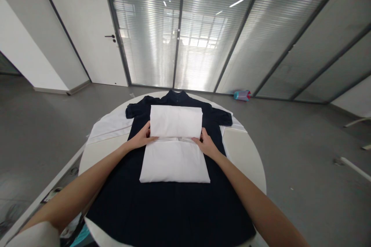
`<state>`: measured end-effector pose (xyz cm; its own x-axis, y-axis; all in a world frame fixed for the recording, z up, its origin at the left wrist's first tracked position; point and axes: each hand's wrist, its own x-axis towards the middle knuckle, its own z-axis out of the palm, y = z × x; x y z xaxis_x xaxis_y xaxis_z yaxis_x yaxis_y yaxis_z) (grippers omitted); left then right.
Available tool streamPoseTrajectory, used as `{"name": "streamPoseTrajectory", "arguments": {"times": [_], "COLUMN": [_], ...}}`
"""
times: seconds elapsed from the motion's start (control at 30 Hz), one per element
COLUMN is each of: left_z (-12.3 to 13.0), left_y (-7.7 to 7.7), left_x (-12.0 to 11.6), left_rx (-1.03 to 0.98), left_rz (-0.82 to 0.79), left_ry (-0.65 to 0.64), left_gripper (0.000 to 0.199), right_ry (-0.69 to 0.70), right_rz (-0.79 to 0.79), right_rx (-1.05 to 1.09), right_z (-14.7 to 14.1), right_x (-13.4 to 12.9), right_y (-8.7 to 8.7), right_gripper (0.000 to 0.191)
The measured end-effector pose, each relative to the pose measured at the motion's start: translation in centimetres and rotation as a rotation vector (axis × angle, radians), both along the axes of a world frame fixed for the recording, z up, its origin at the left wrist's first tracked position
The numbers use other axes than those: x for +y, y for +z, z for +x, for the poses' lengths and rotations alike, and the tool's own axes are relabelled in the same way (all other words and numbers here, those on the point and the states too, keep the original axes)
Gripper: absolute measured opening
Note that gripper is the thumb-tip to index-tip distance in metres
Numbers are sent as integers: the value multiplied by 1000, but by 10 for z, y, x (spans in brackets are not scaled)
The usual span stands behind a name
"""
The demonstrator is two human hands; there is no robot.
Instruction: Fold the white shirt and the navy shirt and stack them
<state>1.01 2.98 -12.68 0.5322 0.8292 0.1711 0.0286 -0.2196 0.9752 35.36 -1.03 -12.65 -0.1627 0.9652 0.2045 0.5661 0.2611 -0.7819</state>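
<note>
Round white table (92, 156), short-sleeved dark shirt (174, 210) spread on it. Folded white cloth (175, 162) sits mid-shirt, upper part doubled over. Left hand (142, 137) and right hand (207, 144) pinch its side edges near the fold, thumbs on top, other fingertips partly hidden. More white fabric (108, 126) pokes out beneath the shirt. Beyond: gray floor (292, 150), blue-pink item (242, 95) by glass partition (199, 42).

head camera | from wearer's head | faces forward, down | table (246, 158) close below, glass wall (214, 34) farther
</note>
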Motion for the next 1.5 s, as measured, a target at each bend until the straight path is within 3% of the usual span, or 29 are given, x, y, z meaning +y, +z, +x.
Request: {"name": "streamPoseTrajectory", "arguments": {"times": [0.2, 0.33, 0.53, 0.63, 0.73, 1.0, 1.17, 1.33, 1.5], "left_z": [-3, -3, -3, -4, -5, -1, -3, -4, -6], "left_y": [0, -1, 5, 8, 5, -9, 0, 15, 15], "left_x": [0, 1, -2, -3, -1, 18, 13, -3, -8], "left_rx": [49, 103, 203, 245, 231, 184, 156, 187, 328], "left_rz": [84, 189, 278, 320, 311, 259, 304, 451, 685], "left_ry": [-5, 44, 122, 95, 76, 14, 33, -133, -72], "left_gripper": [87, 87, 71, 58, 58, 49, 49, 39, 35], "right_ry": [123, 187, 122, 134, 176, 166, 117, 265, 350], "right_rz": [-109, -141, 0, 71, 102, 49, 88, 138, 356], "right_rx": [256, 195, 105, 56, 3, -7, 46, -58, -283], "right_z": [4, 6, 6, 7, 9, 14, 15, 17, 19], "right_x": [6, 6, -2, -6, -5, 16, 14, 3, -2], "right_y": [3, 10, 10, 7, 5, -6, -12, -3, 5], "right_gripper": [57, 46, 43, 43, 41, 28, 32, 27, 41]}}
